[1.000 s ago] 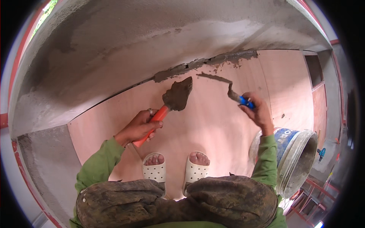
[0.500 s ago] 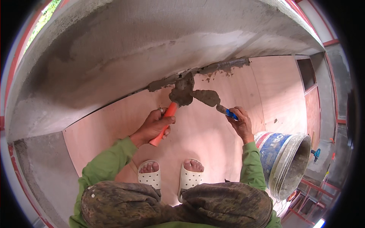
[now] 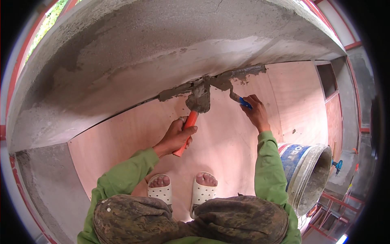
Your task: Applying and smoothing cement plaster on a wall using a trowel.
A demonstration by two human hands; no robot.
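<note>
We count 2 trowels, both with blades at the mortar strip (image 3: pixel 248 72), upper center of the frame. Our left hand (image 3: pixel 174 137) grips the orange-handled trowel (image 3: pixel 192 118), its blade loaded with mortar; our right hand (image 3: pixel 257 114) grips the blue-handled trowel (image 3: pixel 245 103). We count 2 sandals (image 3: pixel 160 192), lower center, and 1 bucket (image 3: pixel 298 164), lower right. Gray residue coats its inside; we cannot tell what lies deeper.

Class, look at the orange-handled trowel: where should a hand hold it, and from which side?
Probably best by the orange handle, from the near side, wrapped around as the left hand does. The handle slants back toward the body, while the smeared blade points away to the concrete wall.
</note>
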